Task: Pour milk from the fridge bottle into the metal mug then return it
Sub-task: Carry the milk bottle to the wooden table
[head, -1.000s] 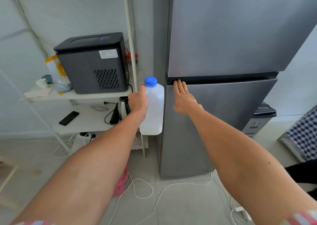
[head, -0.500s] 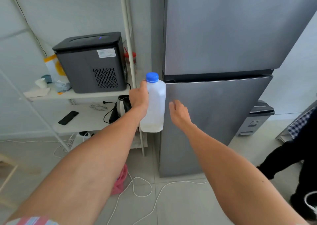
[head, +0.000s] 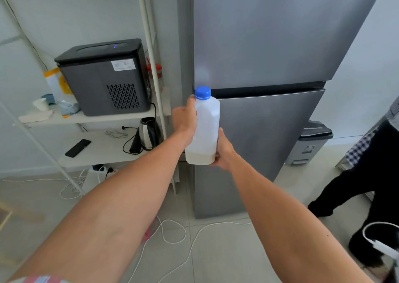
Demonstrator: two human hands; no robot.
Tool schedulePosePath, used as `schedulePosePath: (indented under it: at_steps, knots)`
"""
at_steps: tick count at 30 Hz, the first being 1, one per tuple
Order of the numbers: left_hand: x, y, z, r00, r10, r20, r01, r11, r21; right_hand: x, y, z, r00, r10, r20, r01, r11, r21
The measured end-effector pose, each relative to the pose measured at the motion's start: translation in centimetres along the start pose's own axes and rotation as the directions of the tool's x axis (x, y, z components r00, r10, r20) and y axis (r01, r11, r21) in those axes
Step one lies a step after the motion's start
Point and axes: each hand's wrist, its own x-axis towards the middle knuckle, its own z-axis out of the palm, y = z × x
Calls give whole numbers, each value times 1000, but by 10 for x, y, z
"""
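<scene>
The milk bottle (head: 204, 129), translucent with a blue cap (head: 202, 93), stands upright in the air between the two hands, straight in front of the closed fridge (head: 269, 118). The left hand (head: 185, 118) is wrapped around its upper body from the left side, fingers closed on the plastic just below the shoulder. The right hand (head: 223, 151) cups the lower right corner and the base, its fingers curled against the bottle, so both hands bear it. Only a shallow layer of milk shows at the bottom; the rest of the bottle looks empty.

Both fridge doors just beyond the hands are shut, and the cap is on. No metal mug is in view, so whether the pour has been made cannot be read directly. Judging by the capped bottle and the low milk level, this could be either the carry away from the fridge or the return to it; I cannot tell which.

If it is the return, the next move calls for freeing one hand, most likely the right, to pull the lower door open at its top edge, just above and beyond the right hand, while the left hand alone keeps the bottle upright. The light bottle should be easy to hold one-handed.

To the left of the left hand, a shelf unit (head: 90, 118) carries a dark appliance (head: 103, 77) and a kettle (head: 146, 133); another person's legs (head: 354, 185) stand off to the right of the right hand.
</scene>
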Motion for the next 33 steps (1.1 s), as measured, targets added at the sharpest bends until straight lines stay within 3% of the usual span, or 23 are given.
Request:
schedulePosePath:
  at_steps: [9,15,21,27,33]
  knots:
    - [-30,-12,57,985,-38,169,35,999,24,-15,10,-66,983,-24,-184,43,994,105]
    - [-45,-26,109,909,-41,415,17,998,60,-29,22,-119,928,-17,-371,103,972,213]
    - [-65,-29,159,758,-63,649,14,997,81,-57,32,-155,790,37,-612,184,938,294]
    - [-108,-29,192,516,-67,854,-25,995,93,-103,56,-179,623,97,-776,297,888,350]
    - [-184,-31,204,290,-68,955,-17,997,76,-180,91,-186,449,148,-881,448,816,366]
